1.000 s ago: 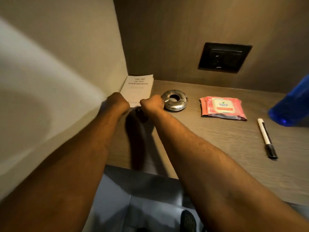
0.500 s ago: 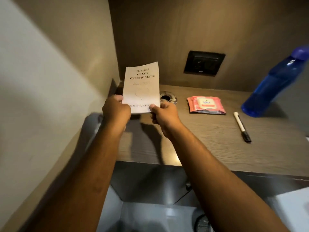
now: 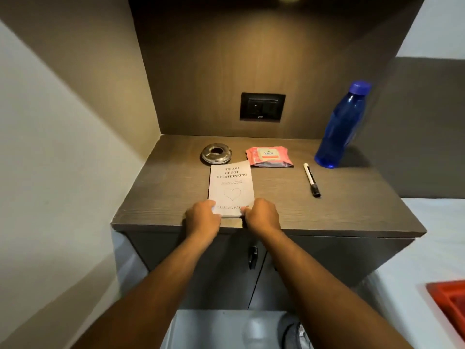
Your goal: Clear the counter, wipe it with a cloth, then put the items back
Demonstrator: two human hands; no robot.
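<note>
Fingers (image 3: 216, 210) pinching the book's (image 3: 231, 187) near corners — both hands.
Long axis pointing away across the bench (image 3: 352, 210) — clearing barely begun.

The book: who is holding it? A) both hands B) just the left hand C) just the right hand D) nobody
A: the left hand and the right hand each grip a bottom corner of the book.

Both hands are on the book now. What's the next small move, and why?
Probably carry the book off the counter. Left hand and right hand already grip its near edge at the counter's front, and four items behind still wait.
</note>
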